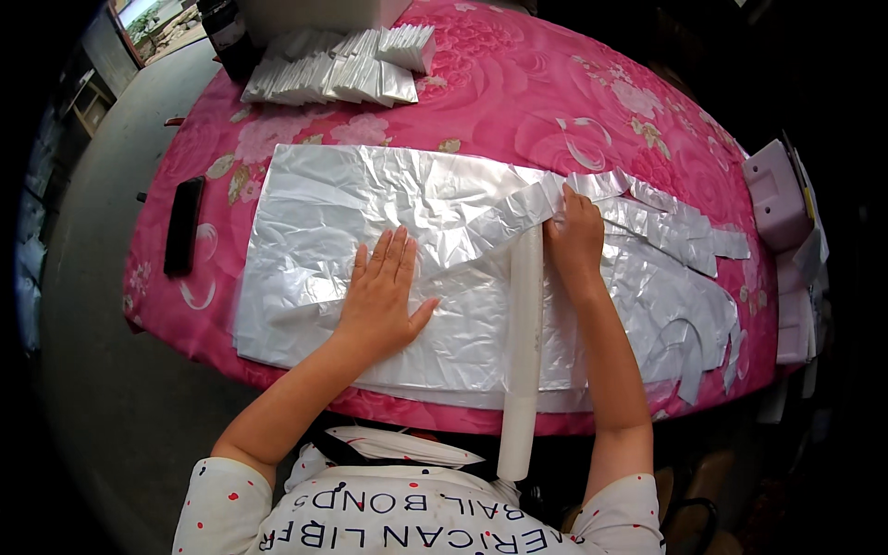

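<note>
A stack of thin, shiny whitish plastic bags (319, 190) lies spread over the table, with cut handle strips at its right end. My left hand (379, 291) rests flat on the top bag, fingers stretched out and thumb apart. A folded bag (499, 220) runs slantwise across the stack, narrowed into a band. My right hand (575, 236) has its fingers bent around this band near the handles. Beside that hand, a long pale tube or roll (524, 342) lies across the stack, its near end jutting past the table edge. Whether the right fingers touch the tube, I cannot tell.
A pink flowered cloth (518, 83) covers the table. Several small folded plastic packets (333, 74) lie in rows at the back left, beside a dark bottle (227, 39) and a white box (319, 14). A black phone (184, 227) lies left; pale pink containers (777, 194) stand at the right edge.
</note>
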Demonstrator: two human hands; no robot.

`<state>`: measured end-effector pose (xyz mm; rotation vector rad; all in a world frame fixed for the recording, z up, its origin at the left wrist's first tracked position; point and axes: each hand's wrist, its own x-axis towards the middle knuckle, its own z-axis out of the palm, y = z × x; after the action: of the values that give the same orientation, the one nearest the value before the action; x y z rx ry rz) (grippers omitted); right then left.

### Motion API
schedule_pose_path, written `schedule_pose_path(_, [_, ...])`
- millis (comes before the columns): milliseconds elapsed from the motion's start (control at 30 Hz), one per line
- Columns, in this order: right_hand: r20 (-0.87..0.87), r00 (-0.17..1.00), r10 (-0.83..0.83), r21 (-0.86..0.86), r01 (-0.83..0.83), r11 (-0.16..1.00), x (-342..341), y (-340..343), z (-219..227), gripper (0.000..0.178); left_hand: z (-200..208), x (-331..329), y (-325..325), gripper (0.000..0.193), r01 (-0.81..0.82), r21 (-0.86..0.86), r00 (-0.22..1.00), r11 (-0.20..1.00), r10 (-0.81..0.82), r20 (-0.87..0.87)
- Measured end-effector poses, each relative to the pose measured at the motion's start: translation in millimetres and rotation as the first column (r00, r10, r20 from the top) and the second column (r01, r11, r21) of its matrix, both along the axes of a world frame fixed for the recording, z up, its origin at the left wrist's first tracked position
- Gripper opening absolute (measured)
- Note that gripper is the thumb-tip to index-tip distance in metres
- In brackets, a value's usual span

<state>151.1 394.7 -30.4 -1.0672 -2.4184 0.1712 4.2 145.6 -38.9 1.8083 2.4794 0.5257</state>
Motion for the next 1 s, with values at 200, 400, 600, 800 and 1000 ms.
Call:
schedule_pose_path(200, [-0.051,0.982,-0.183,-0.099,0.177,0.979,-6.2,34.0,9.0,0.036,1.3,0.2,-1.8,0.076,0.001,0.030,1.000,1.000,-0.001,0.024])
schedule_pose_path(400, [-0.097,0.941,-0.324,-0.058,0.320,0.946,34.9,65.6,21.0,0.031,0.6,2.3,-2.5,0.079,-0.056,0.046,0.998,0.997,0.055,0.025])
schedule_pose_path(600, [-0.025,0.822,-0.569,-0.131,0.562,0.817,126.9,136.1,12.4,0.035,0.8,1.6,-2.4,0.080,-0.054,0.044,0.998,0.998,0.053,0.027])
schedule_pose_path(800, [-0.106,0.701,-0.705,-0.007,0.709,0.705,200.1,152.9,21.4,0.041,-0.1,1.9,-1.7,0.080,-0.057,0.012,0.998,0.998,0.057,-0.014])
schedule_pose_path(1000, [-0.233,0.962,0.144,-0.289,-0.210,0.934,118.9,-40.3,45.1,0.049,29.9,7.9,10.2,0.073,0.146,0.177,0.989,0.973,-0.139,-0.053])
